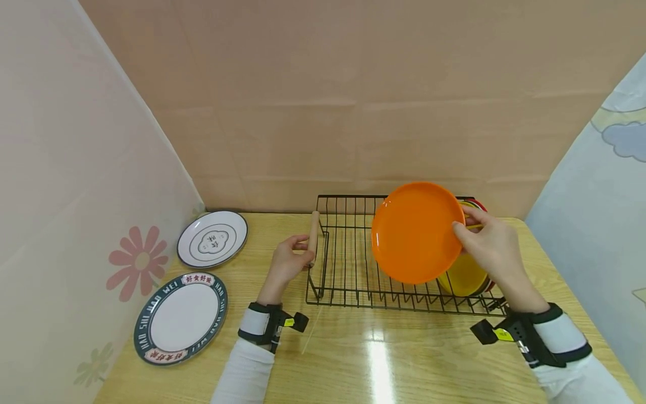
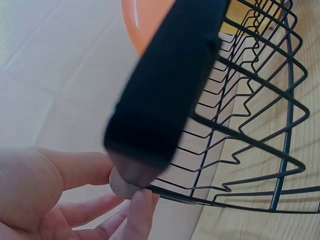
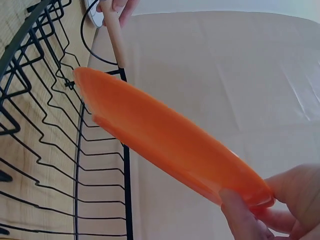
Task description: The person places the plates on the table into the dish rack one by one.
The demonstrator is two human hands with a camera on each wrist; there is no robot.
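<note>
A pale wooden surface with a glossy streak of reflected light stands against a beige back wall — a flower-printed white sheet hangs left, a cloud-patterned blue one right.

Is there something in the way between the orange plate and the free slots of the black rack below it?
Nothing visible blocks it. The right hand holds the orange plate above the dish rack, whose wire slots to the left of the plate stand free. The yellow plate sits behind it at the right end. The left hand grips the rack's wooden handle.
</note>
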